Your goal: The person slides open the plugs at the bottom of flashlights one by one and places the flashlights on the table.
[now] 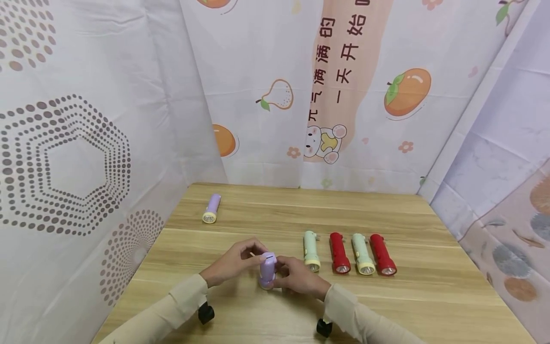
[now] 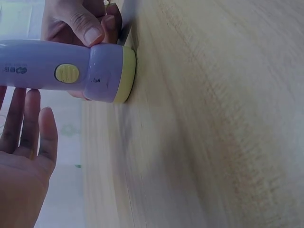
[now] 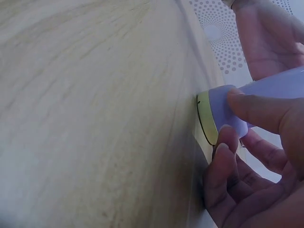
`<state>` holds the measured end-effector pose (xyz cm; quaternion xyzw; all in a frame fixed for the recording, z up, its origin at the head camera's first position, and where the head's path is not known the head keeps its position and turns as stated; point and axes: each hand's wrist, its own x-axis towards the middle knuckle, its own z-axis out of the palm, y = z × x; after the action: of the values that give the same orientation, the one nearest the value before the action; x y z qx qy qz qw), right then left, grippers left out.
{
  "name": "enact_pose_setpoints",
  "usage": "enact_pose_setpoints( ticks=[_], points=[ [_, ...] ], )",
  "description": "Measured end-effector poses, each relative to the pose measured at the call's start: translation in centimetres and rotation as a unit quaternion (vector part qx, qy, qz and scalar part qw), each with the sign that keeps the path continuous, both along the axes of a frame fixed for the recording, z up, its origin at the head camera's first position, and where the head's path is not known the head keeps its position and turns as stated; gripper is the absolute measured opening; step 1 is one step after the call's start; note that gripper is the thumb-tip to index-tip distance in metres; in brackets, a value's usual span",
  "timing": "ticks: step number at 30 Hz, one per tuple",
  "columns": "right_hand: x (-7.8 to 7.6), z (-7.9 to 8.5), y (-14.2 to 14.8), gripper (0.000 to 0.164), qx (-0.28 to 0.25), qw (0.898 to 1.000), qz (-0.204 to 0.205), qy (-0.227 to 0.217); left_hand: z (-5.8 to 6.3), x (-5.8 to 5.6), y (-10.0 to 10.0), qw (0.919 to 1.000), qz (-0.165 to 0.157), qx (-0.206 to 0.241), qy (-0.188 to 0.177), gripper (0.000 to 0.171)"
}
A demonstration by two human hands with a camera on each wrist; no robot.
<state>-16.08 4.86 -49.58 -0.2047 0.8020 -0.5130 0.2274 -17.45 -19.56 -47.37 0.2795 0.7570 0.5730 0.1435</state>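
A purple flashlight [image 1: 268, 267] stands nearly upright, its pale yellow lens rim [image 2: 126, 74] down at the tabletop. My right hand [image 1: 298, 277] grips it low, with the thumb [image 3: 254, 110] on the wide head and fingers curled behind. At the upper end, my left hand [image 1: 238, 260] holds the body between thumb and forefinger; its other fingers [image 2: 31, 123] are extended beside the body. A yellow switch [image 2: 67, 73] shows on the flashlight's side in the left wrist view. The lens itself is hidden, facing the wood.
Right of the hands lie a green flashlight [image 1: 310, 251], a red one [image 1: 339, 253], another green one [image 1: 363, 253] and another red one [image 1: 382, 254], in a row. A second purple flashlight [image 1: 212, 208] lies at the back left of the wooden table [image 1: 258, 215]. Printed curtains [image 1: 258, 124] surround it.
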Motion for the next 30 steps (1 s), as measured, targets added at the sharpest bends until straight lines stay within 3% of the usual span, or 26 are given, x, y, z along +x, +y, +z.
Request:
enact_pose_setpoints(
  ticks=[4,13,30],
  points=[
    [-0.10,0.18,-0.06,0.038,0.006,1.000,-0.002,0.002,0.26,0.00,0.19,0.9999,0.010,0.000,-0.011,0.020],
    [0.03,0.00,-0.09,0.039,0.002,1.000,-0.014,-0.012,0.35,-0.05,0.14,0.9981,-0.009,0.028,-0.053,0.023],
    [0.37,0.08,-0.14,0.040,-0.009,1.000,-0.018,-0.016,0.41,-0.05,0.41,0.9977,0.001,0.023,-0.064,0.020]
  ],
)
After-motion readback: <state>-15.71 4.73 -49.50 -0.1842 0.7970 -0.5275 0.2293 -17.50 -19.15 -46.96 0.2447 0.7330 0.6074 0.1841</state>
